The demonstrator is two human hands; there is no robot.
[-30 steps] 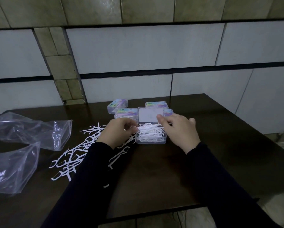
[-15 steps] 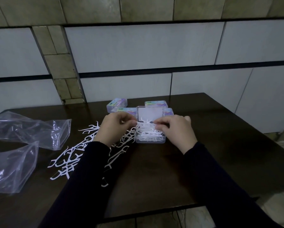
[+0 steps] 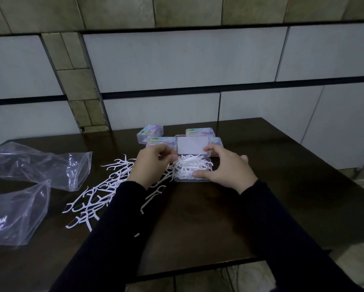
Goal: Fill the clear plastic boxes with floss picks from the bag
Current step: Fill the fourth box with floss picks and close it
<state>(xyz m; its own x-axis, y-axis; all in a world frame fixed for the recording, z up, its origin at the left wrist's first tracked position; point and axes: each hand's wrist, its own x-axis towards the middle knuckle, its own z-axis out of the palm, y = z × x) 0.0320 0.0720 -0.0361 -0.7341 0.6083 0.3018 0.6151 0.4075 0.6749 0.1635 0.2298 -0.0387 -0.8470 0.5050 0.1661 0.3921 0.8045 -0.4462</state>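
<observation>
A clear plastic box (image 3: 185, 179) stands open at the table's middle, its lid (image 3: 192, 145) tilted up behind it. White floss picks (image 3: 189, 165) are heaped in it above the rim. My left hand (image 3: 151, 167) is at the box's left edge, fingertips pinched on picks there. My right hand (image 3: 225, 167) spans the box from the right, with its thumb on the front rim and its index finger on the lid's corner. More loose floss picks (image 3: 101, 190) lie scattered on the table left of my left arm.
Two crumpled clear bags (image 3: 40, 163) (image 3: 14, 213) lie at the left. Closed labelled boxes (image 3: 149, 133) (image 3: 200, 131) (image 3: 162, 141) stand behind the open one, near the tiled wall. The dark table (image 3: 282, 186) ends at the right and front edges.
My right hand has gone from pinching picks over the box to spreading across it, thumb down at the front rim and index finger up to the lid. My left hand stayed at the left edge.
</observation>
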